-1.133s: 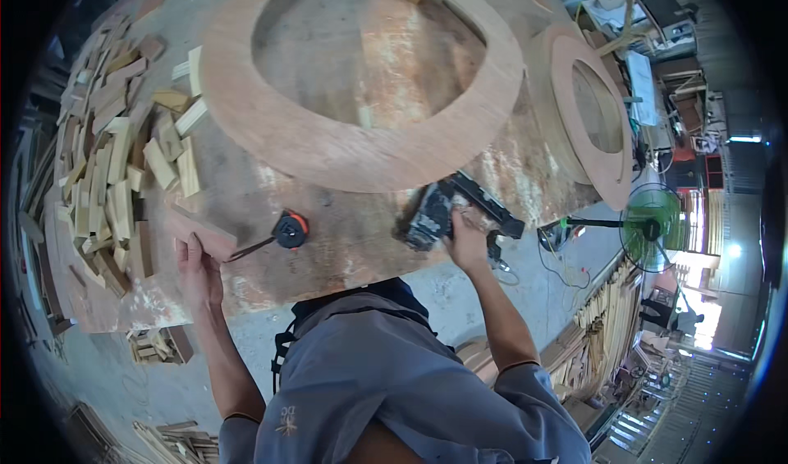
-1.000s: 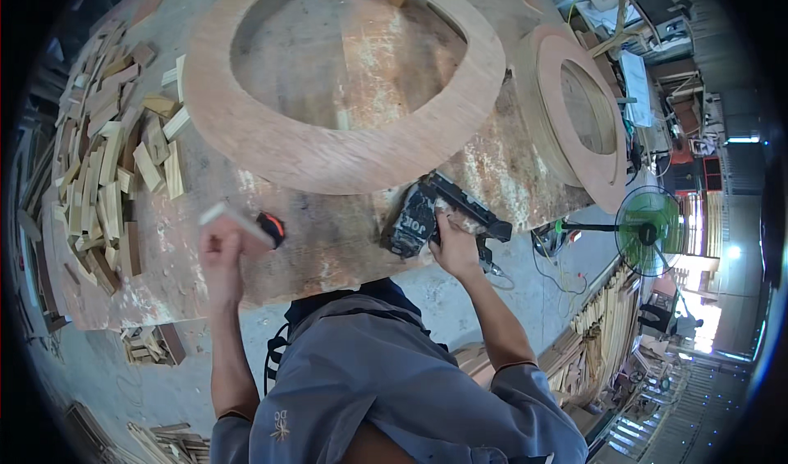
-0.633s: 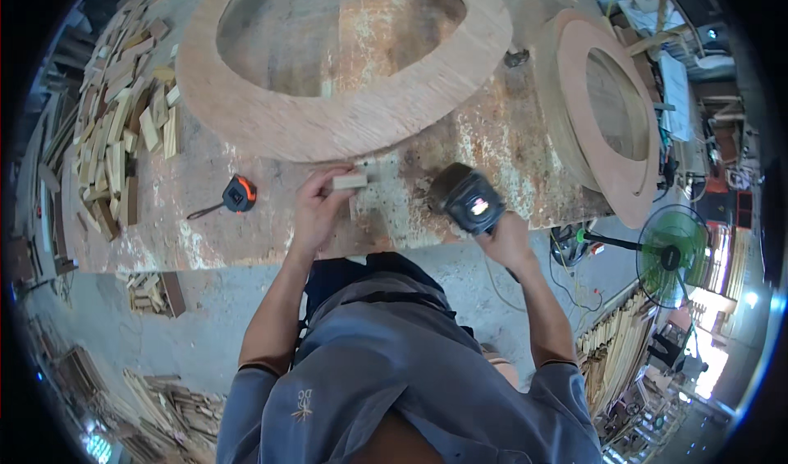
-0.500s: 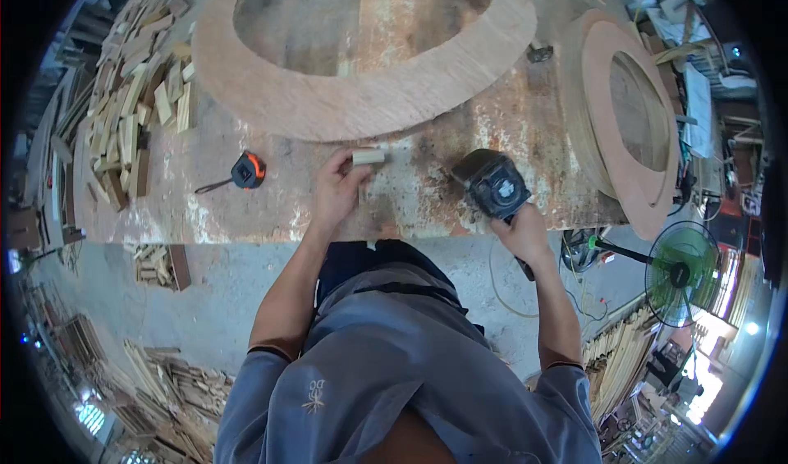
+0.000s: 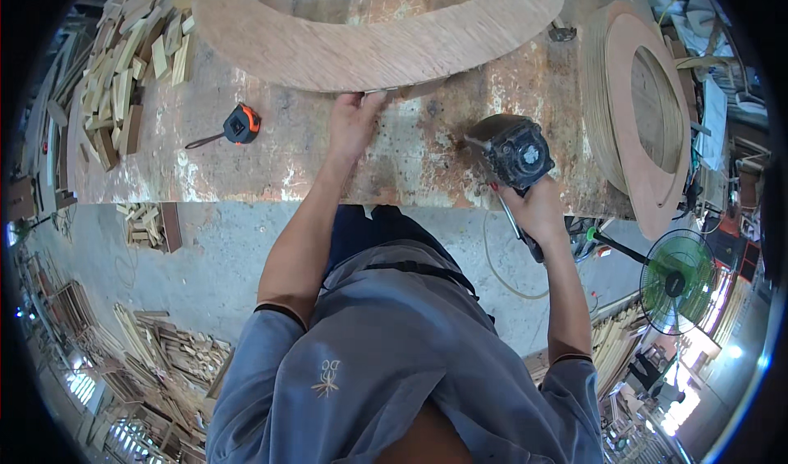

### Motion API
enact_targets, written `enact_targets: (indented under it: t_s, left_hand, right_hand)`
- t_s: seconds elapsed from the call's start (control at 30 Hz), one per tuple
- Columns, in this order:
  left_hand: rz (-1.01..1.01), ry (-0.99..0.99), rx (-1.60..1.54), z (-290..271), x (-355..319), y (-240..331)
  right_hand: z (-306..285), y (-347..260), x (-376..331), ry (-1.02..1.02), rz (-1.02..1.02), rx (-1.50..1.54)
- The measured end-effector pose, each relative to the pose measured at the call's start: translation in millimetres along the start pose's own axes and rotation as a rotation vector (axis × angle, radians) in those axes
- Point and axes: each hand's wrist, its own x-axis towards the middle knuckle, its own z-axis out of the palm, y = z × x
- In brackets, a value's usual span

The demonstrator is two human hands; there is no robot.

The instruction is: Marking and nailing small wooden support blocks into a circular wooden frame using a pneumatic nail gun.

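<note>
My left hand (image 5: pixel 355 128) is at the near rim of a large plywood ring (image 5: pixel 361 58), its fingertips reaching under the edge. Those fingers are closed on a small wooden block, which the ring's edge now almost wholly covers. Off to the right, my right hand (image 5: pixel 539 210) grips the handle of a black nail gun (image 5: pixel 513 152). The gun's head is over the worktable (image 5: pixel 419 148), apart from the ring. An orange and black tape measure (image 5: pixel 241 124) with a wrist strap lies left of my left hand.
Many loose wood blocks (image 5: pixel 123 78) are heaped at the table's left. Stacked plywood rings (image 5: pixel 624 111) stand at its right end, with a green fan (image 5: pixel 676 282) beyond. A hose (image 5: pixel 501 277) hangs below the near edge. More wood offcuts (image 5: pixel 176 345) lie on the floor.
My left hand has moved forward, carrying the wooden block from open table to under the ring's near edge. The nail gun has shifted slightly right in my right hand. The view has tilted a little.
</note>
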Motion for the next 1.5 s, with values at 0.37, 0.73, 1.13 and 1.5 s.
enact_targets:
  t_s: [0.37,0.73,1.13,1.5]
  left_hand:
    - [0.037,-0.035,0.039,0,2,2]
    - [0.036,-0.045,-0.006,10,-5,19]
    - [0.087,-0.061,-0.057,2,1,-1]
    - [0.094,-0.109,-0.147,0,3,2]
  right_hand:
    - [-56,-55,9,-0.131,0.077,0.094]
    - [-111,-143,78,-0.328,-0.174,0.099]
    - [-97,-167,105,-0.397,-0.23,0.057]
    - [-102,-192,98,-0.381,-0.238,-0.008]
